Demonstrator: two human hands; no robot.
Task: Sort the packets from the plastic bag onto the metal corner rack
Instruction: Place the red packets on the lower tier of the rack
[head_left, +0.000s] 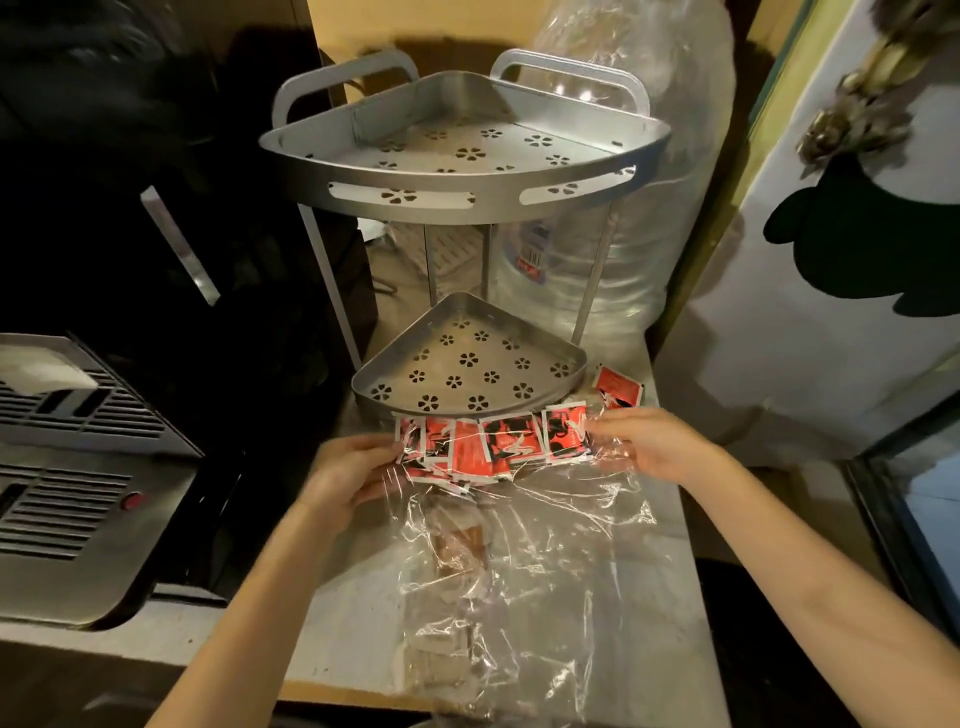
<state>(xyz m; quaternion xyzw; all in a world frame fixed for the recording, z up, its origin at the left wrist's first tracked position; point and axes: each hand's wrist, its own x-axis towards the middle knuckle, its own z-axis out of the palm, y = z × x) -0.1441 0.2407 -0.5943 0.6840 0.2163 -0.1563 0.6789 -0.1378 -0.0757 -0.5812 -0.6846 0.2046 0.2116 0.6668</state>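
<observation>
A two-tier metal corner rack (467, 202) stands at the back of the counter; its lower shelf (566, 387) and upper shelf hold nothing. Just in front of the lower shelf lies a pile of red, black and white packets (498, 441), partly inside the mouth of a clear plastic bag (530, 561). My left hand (348, 478) grips the pile's left end together with the bag film. My right hand (649, 441) holds the right end of the pile and the bag's edge. One loose red packet (618, 387) lies to the right of the lower shelf. Brownish packets show faintly deeper in the bag.
A steel appliance with vents (78, 467) fills the left side. A large clear water bottle (623, 208) stands behind the rack on the right. A white panel with dark shapes (831, 260) borders the right. The counter's front edge (337, 691) runs below the bag.
</observation>
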